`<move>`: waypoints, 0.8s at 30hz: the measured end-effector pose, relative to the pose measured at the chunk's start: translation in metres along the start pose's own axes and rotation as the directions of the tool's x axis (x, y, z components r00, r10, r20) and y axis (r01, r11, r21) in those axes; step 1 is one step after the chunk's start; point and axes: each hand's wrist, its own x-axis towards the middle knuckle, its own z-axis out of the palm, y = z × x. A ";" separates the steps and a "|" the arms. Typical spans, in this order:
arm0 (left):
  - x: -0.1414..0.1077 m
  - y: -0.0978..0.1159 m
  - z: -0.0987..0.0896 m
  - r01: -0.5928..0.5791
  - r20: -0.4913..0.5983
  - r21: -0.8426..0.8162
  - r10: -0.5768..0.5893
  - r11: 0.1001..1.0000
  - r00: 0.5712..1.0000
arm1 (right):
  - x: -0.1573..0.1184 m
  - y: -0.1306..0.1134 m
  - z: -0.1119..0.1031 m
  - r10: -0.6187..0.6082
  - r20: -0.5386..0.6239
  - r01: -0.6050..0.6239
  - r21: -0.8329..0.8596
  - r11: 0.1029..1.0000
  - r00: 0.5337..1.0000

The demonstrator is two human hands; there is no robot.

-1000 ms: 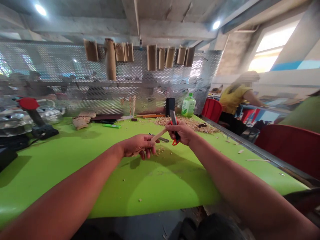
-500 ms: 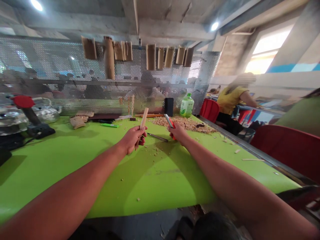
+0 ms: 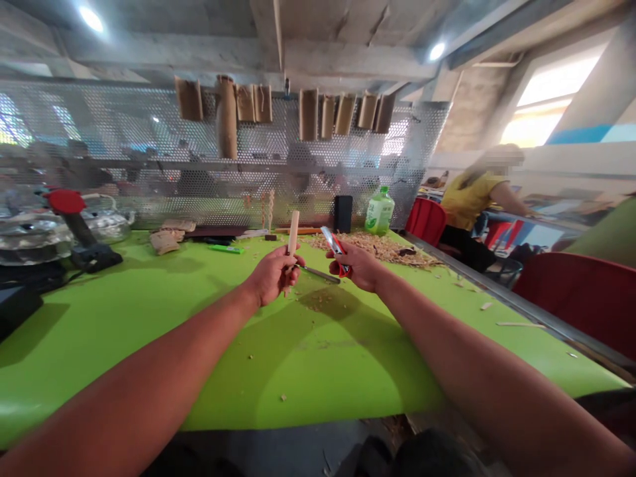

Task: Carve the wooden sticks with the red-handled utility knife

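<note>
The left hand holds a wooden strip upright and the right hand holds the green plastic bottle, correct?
No: the head view shows the right hand holding a red-handled cutter; the green plastic bottle stands farther off on the table. The left hand's wooden strip is as stated.

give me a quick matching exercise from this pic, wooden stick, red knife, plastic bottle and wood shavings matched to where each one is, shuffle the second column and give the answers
Things
1. wooden stick
2. red-handled utility knife
3. plastic bottle
4. heap of wood shavings

Places
a. standing near the far edge of the green table
b. held in the right hand
c. lying on the table beyond the right hand
d. held upright in the left hand

Pairs: 1-d, 2-b, 3-a, 4-c
</note>
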 end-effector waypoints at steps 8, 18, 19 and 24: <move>0.001 -0.002 0.000 0.022 -0.026 0.040 -0.021 0.999 0.999 | 0.005 -0.002 0.007 -0.056 -0.197 0.044 -0.064 0.997 0.979; -0.001 -0.002 0.004 0.040 -0.025 0.024 -0.039 0.999 0.999 | -0.003 -0.005 0.013 -0.116 -0.151 0.111 -0.041 0.993 0.982; -0.002 -0.001 0.005 0.045 -0.031 0.032 -0.044 0.998 0.999 | -0.004 -0.005 0.016 -0.143 -0.124 0.135 -0.068 0.989 0.982; -0.004 0.000 0.006 0.086 -0.035 0.112 -0.082 0.990 0.996 | -0.009 0.000 0.027 -0.252 -0.063 0.198 -0.453 0.869 0.966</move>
